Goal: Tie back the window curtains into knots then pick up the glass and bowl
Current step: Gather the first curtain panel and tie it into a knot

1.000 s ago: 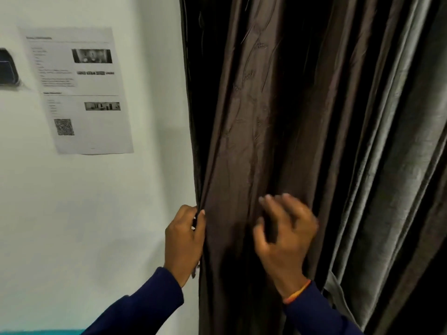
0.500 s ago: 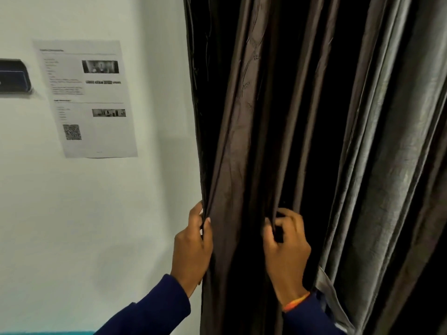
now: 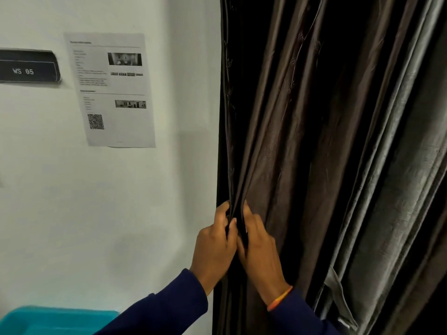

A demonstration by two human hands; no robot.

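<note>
My fingers [image 3: 225, 213] clamp together on gathered folds of the dark brown curtain [image 3: 278, 141], left hand [image 3: 214, 245] and right hand [image 3: 260, 252] touching at its left edge, beside a white wall [image 3: 96, 213] bearing a printed notice [image 3: 110, 90].

Paper sheet [image 3: 110, 90] on wall [image 3: 72, 201], left of curtain [image 3: 314, 141].
</note>
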